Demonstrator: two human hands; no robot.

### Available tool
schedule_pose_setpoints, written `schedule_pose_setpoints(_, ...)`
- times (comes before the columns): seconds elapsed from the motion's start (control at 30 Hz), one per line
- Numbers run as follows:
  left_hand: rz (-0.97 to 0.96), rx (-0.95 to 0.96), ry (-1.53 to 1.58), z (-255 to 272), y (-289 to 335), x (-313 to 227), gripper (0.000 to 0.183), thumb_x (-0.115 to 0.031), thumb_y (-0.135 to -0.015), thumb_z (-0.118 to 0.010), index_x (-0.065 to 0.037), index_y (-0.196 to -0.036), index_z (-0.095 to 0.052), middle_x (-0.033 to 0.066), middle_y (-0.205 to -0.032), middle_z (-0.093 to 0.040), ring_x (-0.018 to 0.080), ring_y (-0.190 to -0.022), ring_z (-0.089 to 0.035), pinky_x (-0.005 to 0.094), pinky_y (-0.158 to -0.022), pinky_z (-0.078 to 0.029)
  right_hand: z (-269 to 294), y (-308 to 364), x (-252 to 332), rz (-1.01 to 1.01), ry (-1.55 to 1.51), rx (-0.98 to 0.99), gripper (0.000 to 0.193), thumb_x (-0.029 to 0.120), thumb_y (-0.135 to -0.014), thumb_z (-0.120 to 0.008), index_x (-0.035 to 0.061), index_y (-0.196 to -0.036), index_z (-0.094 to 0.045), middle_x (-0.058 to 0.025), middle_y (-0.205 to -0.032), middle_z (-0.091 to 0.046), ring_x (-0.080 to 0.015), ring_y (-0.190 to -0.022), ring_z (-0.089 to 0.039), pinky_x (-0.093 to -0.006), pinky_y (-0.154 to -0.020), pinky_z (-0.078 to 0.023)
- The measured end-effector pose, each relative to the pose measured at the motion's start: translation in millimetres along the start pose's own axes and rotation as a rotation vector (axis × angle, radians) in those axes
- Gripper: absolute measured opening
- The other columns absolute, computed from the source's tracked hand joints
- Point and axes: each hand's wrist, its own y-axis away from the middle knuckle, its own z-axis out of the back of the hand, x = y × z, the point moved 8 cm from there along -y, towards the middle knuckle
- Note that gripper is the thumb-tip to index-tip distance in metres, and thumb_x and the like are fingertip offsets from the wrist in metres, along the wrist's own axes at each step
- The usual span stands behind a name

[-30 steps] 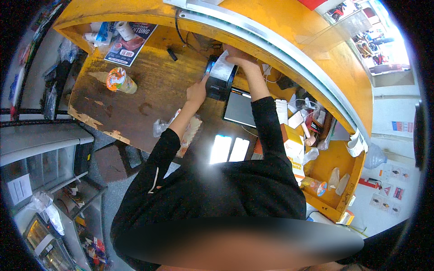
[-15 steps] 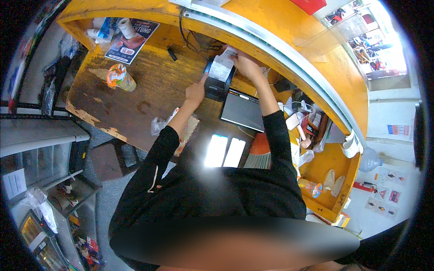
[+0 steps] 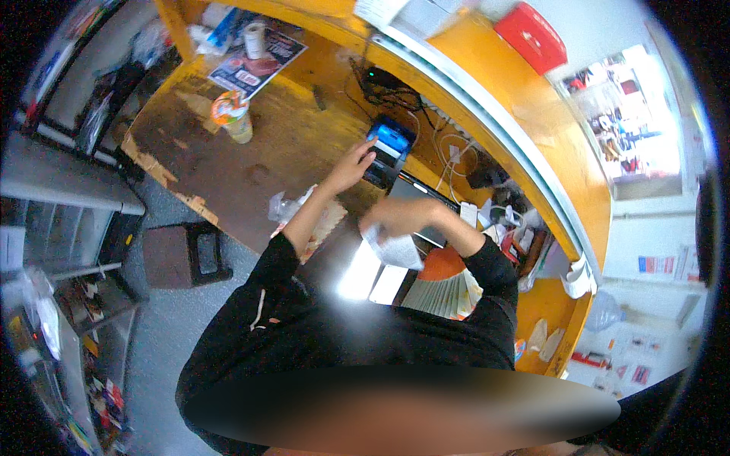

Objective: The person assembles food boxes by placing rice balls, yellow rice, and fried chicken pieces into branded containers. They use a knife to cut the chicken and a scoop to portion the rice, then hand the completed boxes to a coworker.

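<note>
A dark payment terminal (image 3: 392,140) with a lit blue screen lies near the far side of the worn wooden desk (image 3: 296,163). My left hand (image 3: 351,167) is at its left edge, fingers stretched out toward the screen and nothing held. Closer to my body, my right hand (image 3: 407,217) is closed on a white printed paper receipt (image 3: 394,251), which hangs below the fingers and is blurred by motion. Behind that hand lies a grey laptop-like device (image 3: 414,196), partly covered. Two bright white screens or sheets, one a white rectangle (image 3: 388,284), lie by my chest.
A sealed drink cup (image 3: 233,118) stands on the left of the desk, near a paper roll (image 3: 255,39) on a printed flyer (image 3: 281,57). Cables (image 3: 389,95) crowd the back shelf. A fan of banknote-like papers (image 3: 445,292) lies at right. A brown stool (image 3: 186,254) stands left.
My right hand has drawn the receipt away from the terminal, toward my body. The terminal's blue screen is now uncovered. My left hand stays beside it; the whole view has shifted.
</note>
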Motion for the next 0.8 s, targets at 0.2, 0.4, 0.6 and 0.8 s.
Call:
schedule_pose_setpoints(0.2, 0.071, 0.035, 1.152, 80, 186, -78, 0.063, -0.050, -0.092, -0.047, -0.001, -0.132, -0.041, 0.0105, -0.126, -0.054, 0.0181, -0.115, -0.051, 0.0365, -0.098, -0.040, 142, -62, 47, -0.141, -0.028, -0.594, 0.020, 0.008, -0.077, -0.067, 0.0015, -0.096, -0.062, -0.0132, -0.084, -0.065, -0.0229, -0.079, -0.064, -0.0334, -0.071, -0.048)
schedule_pose_setpoints(0.4, 0.276, -0.697, 0.481, 180, 419, -111, 0.042, -0.005, -0.078, -0.071, 0.002, -0.116, -0.053, 0.0070, -0.103, -0.065, 0.0123, -0.091, -0.062, 0.0259, -0.080, -0.049, 134, -216, 246, 0.308, -0.062, -0.599, 0.024, 0.009, -0.074, -0.071, 0.0014, -0.094, -0.062, -0.0083, -0.085, -0.067, -0.0147, -0.079, -0.064, -0.0299, -0.071, -0.049)
schedule_pose_setpoints(0.6, 0.277, -1.194, 0.328, 223, 696, -156, 0.033, -0.012, -0.085, -0.066, 0.005, -0.111, -0.056, 0.0111, -0.101, -0.066, 0.0155, -0.088, -0.064, 0.0291, -0.073, -0.054, 37, -351, 530, 0.693, -0.055, -0.497, 0.027, 0.010, -0.069, -0.073, 0.0018, -0.093, -0.065, -0.0115, -0.085, -0.069, -0.0211, -0.078, -0.067, -0.0313, -0.069, -0.050)
schedule_pose_setpoints(0.8, 0.162, -1.563, 0.425, 235, 923, -186, 0.029, -0.015, -0.088, -0.062, 0.011, -0.103, -0.060, 0.0150, -0.094, -0.067, 0.0185, -0.077, -0.066, 0.0291, -0.068, -0.055, -74, -437, 783, 0.952, -0.006, -0.376, 0.027, 0.009, -0.069, -0.075, 0.0006, -0.093, -0.064, -0.0107, -0.087, -0.069, -0.0182, -0.084, -0.067, -0.0287, -0.074, -0.050)
